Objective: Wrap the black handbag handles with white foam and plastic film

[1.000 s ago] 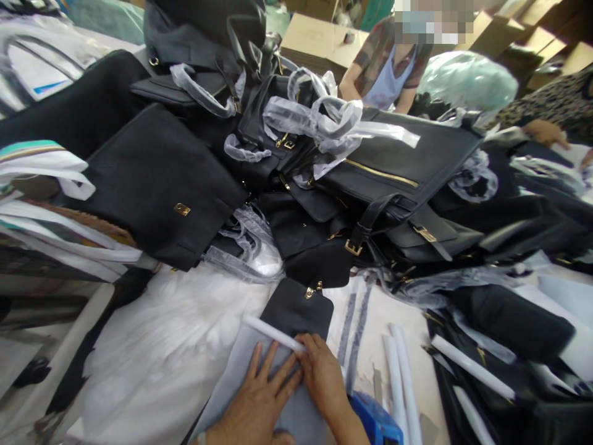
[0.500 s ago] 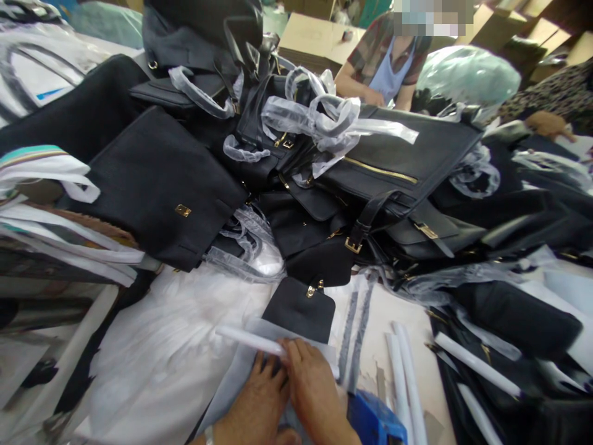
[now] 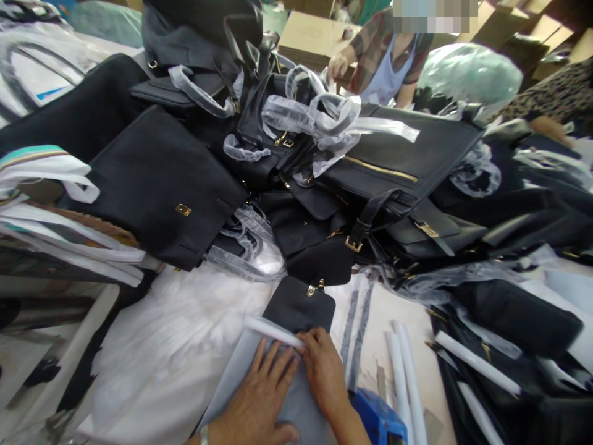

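Observation:
My left hand lies flat with fingers spread on a thin grey sheet. Its fingertips come close to a white rolled tube along the sheet's upper edge. At the tube's right end my right hand is closed, pinching it between thumb and fingers. Just beyond the tube is a black bag flap with a gold clasp. Part of the sheet is hidden under both hands.
Black bags with plastic-wrapped handles are heaped across the back. White crumpled sheeting lies left. A blue tool-like object and white tubes sit right. Across the heap a person in a blue apron stands.
My left hand has spread out flat on the grey sheet. My right hand and the white tube have shifted right, uncovering more sheet. The person opposite has raised an arm.

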`<state>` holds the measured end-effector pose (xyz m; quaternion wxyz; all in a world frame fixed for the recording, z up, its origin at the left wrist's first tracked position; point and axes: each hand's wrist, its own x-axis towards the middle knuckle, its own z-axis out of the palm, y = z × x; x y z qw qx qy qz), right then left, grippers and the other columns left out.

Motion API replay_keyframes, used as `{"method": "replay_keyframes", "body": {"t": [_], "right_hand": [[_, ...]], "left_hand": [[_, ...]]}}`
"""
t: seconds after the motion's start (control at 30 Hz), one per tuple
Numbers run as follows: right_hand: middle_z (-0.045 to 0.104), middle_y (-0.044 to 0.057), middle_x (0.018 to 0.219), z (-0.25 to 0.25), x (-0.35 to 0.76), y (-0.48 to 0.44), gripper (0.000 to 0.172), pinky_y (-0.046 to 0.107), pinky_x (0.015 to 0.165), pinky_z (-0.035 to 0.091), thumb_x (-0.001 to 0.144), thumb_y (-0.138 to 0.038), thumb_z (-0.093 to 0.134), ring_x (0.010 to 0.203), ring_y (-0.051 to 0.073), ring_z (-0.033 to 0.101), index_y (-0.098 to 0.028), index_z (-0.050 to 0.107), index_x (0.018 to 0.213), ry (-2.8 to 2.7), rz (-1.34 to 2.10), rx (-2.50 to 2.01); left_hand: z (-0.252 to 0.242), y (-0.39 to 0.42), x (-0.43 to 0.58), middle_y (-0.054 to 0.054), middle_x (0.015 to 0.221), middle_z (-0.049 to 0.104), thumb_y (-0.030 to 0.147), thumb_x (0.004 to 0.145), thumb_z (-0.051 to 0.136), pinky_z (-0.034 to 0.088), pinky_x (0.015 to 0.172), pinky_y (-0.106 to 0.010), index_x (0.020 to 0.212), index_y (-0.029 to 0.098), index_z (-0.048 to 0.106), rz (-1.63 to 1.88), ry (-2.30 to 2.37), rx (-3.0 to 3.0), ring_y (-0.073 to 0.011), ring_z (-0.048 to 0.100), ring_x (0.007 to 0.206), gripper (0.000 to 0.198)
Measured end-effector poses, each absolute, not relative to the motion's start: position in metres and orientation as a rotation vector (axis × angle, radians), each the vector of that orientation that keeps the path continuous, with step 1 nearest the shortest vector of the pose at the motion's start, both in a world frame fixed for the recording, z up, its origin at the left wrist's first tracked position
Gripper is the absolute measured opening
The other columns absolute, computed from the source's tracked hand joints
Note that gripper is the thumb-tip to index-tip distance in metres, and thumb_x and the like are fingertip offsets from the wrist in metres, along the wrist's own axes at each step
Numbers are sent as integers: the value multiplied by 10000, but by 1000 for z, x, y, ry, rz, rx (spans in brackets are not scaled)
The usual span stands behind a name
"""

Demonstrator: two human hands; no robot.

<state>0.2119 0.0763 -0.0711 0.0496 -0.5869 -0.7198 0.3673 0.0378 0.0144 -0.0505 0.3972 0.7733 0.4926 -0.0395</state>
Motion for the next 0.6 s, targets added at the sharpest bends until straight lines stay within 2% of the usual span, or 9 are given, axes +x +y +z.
{"method": "replay_keyframes", "body": {"t": [0.2, 0.3, 0.37, 0.47, 0.6], "right_hand": [[609, 63, 1034, -70, 211, 76, 295, 311, 886, 436, 921, -115, 480, 987, 216, 563, -239, 651, 1127, -2219, 1076, -1811], [621, 51, 1008, -70, 210, 78, 240, 315, 873, 428, 902, -105, 514, 976, 226, 558, -233, 641, 1061, -2205, 1084, -1806], [618, 47, 988, -71, 210, 78, 200, 310, 857, 425, 897, -114, 536, 960, 226, 559, -237, 644, 1011, -2212, 1080, -1822], [610, 51, 984, -73, 212, 75, 178, 303, 848, 420, 912, -137, 532, 954, 223, 562, -242, 648, 997, -2235, 1051, -1835], [612, 50, 988, -77, 213, 68, 236, 287, 829, 414, 939, -124, 466, 950, 207, 568, -256, 650, 1006, -2261, 1032, -1803]], "left_hand": [[-52, 8, 32, -92, 1542, 373, 669, 816, 570, 81, 1208, -587, 1507, 231, 294, -57, 1297, 2056, -364, 156, 1469, 864], [-59, 5, 34, -86, 1517, 408, 504, 916, 521, 165, 1205, -536, 1494, 228, 321, -14, 1403, 2149, -322, 240, 1448, 670], [-65, 3, 36, -102, 1510, 415, 375, 924, 534, 211, 1193, -512, 1483, 202, 342, -13, 1481, 2214, -314, 283, 1430, 615], [-69, 5, 40, -129, 1537, 373, 288, 889, 554, 222, 1177, -532, 1488, 174, 330, -32, 1543, 2276, -337, 263, 1437, 650], [-66, 12, 43, -106, 1620, 182, 207, 831, 518, 120, 1176, -603, 1527, 185, 232, -32, 1538, 2309, -345, 99, 1484, 753]]}}
